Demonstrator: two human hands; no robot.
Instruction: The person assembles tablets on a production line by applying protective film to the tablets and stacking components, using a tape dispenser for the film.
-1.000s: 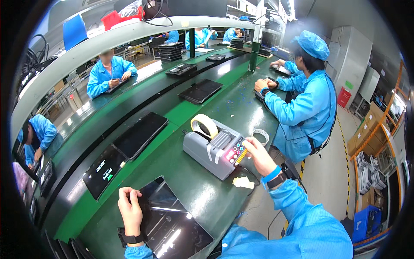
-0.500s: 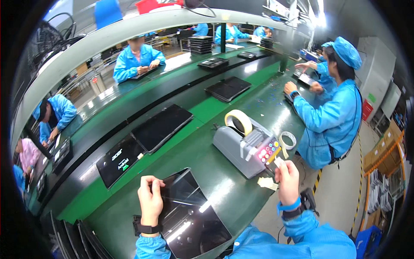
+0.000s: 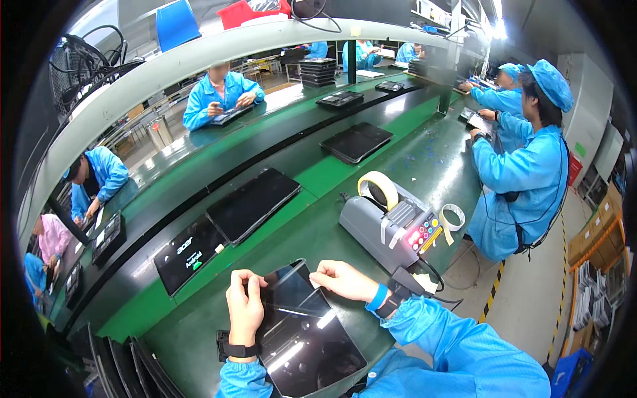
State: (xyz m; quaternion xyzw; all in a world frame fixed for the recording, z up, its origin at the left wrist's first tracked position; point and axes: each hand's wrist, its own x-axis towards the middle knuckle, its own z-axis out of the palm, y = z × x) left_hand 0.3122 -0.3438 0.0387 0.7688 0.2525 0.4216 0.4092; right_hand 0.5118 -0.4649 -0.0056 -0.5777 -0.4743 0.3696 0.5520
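Note:
A glossy black screen panel (image 3: 308,355) lies tilted on the bench in front of me, with bright reflections and several round marks on its surface. My left hand (image 3: 245,305) is at its upper left edge, thumb and fingers pinched together; what is between them, if anything, cannot be made out. Over the panel's upper right edge, my right hand (image 3: 342,278) pinches a short piece of pale tape (image 3: 314,282). Beyond that hand stands a grey tape dispenser (image 3: 378,232) with lit buttons and a cream tape roll (image 3: 377,188) on top.
A loose tape roll (image 3: 452,217) sits beside the dispenser. On the line ahead lie a lit tablet (image 3: 189,259) and black screen units (image 3: 255,204). Dark panels (image 3: 126,368) stand at lower left. A co-worker (image 3: 524,166) sits at right; others work across the line.
My right hand has moved left from the dispenser's front to the panel, carrying the tape piece. My left hand stays at the panel's edge. The view has shifted slightly.

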